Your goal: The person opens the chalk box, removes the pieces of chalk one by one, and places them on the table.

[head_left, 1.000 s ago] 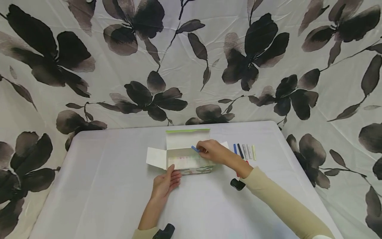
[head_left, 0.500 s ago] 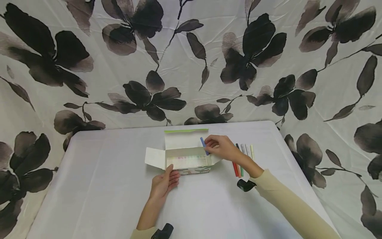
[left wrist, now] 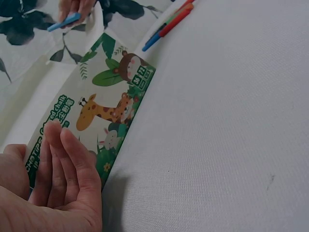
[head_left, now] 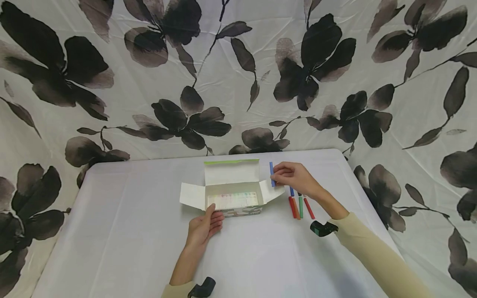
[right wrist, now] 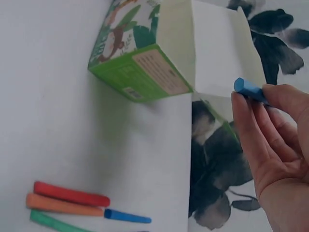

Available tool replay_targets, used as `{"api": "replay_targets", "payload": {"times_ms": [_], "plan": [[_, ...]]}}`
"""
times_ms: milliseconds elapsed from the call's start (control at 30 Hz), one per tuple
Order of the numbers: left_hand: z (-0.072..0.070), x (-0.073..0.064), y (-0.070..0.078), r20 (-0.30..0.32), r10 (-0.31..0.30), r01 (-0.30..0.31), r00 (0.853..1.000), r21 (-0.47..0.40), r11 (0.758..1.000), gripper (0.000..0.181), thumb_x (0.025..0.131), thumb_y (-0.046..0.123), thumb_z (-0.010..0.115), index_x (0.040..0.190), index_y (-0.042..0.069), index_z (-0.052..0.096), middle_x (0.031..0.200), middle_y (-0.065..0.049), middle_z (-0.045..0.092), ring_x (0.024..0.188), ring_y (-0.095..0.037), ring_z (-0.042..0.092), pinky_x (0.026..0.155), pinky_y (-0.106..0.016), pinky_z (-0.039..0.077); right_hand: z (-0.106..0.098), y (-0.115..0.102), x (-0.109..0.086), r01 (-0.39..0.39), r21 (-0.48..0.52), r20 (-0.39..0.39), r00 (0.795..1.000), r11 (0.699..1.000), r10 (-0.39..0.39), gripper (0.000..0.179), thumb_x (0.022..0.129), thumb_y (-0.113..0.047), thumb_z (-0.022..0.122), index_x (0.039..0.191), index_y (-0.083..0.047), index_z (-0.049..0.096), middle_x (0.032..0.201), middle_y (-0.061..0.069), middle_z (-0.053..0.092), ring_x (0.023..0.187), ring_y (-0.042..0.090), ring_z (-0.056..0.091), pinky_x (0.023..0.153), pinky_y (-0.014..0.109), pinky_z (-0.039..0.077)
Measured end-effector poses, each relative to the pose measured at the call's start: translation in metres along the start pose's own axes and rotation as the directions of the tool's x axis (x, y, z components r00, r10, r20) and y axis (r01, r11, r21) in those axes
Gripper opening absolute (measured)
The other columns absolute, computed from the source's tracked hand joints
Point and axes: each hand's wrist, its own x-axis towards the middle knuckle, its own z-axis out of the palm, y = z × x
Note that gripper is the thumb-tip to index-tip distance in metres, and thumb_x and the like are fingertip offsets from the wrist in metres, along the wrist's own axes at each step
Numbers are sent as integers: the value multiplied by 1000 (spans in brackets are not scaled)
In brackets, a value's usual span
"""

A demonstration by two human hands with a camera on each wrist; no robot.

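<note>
My right hand (head_left: 296, 178) pinches a blue chalk stick (head_left: 272, 174) between thumb and fingertips, above the right flap of an open chalk box (head_left: 242, 212). In the right wrist view the held chalk (right wrist: 248, 90) points its flat end at the camera. My left hand (head_left: 205, 227) touches the box's front left corner, thumb at the rim and fingers extended along the front face. The left wrist view shows that printed face (left wrist: 108, 101), with animals and the words "colored chalk". Inside the box lies a row of pale, multicoloured chalk tips (head_left: 234, 200).
Right of the box, chalk sticks lie on the white table (head_left: 123, 231): red (head_left: 292, 207), orange (head_left: 296, 208), green (head_left: 301, 207), another red (head_left: 309, 208) and blue (head_left: 292, 191). My right hand partly covers those behind. A floral cloth (head_left: 253, 91) hangs behind.
My right hand has carried the blue chalk rightward from over the box to beside its right flap, turning the stick more upright. The left hand stays at the box corner.
</note>
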Motion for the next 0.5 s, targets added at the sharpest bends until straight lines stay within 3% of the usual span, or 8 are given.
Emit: {"api": "replay_targets", "payload": {"times_ms": [200, 500], "plan": [[1, -1, 1, 6, -5, 5, 1000, 0, 1000, 52, 100, 44, 67, 106, -8, 69, 87, -6, 75, 76, -10, 70, 72, -21, 60, -18, 11, -12, -44, 82, -9, 999, 996, 45, 37, 98, -11, 71, 126, 11, 60, 110, 23, 71, 97, 30, 74, 84, 33, 61], [1, 0, 1, -3, -7, 7, 1000, -3, 1000, 52, 100, 43, 67, 106, -9, 69, 87, -7, 75, 74, -9, 69, 71, -21, 60, -35, 33, -32, -106, 92, -59, 992, 990, 112, 36, 100, -14, 69, 126, 10, 59, 114, 28, 70, 97, 32, 74, 87, 38, 60]]}}
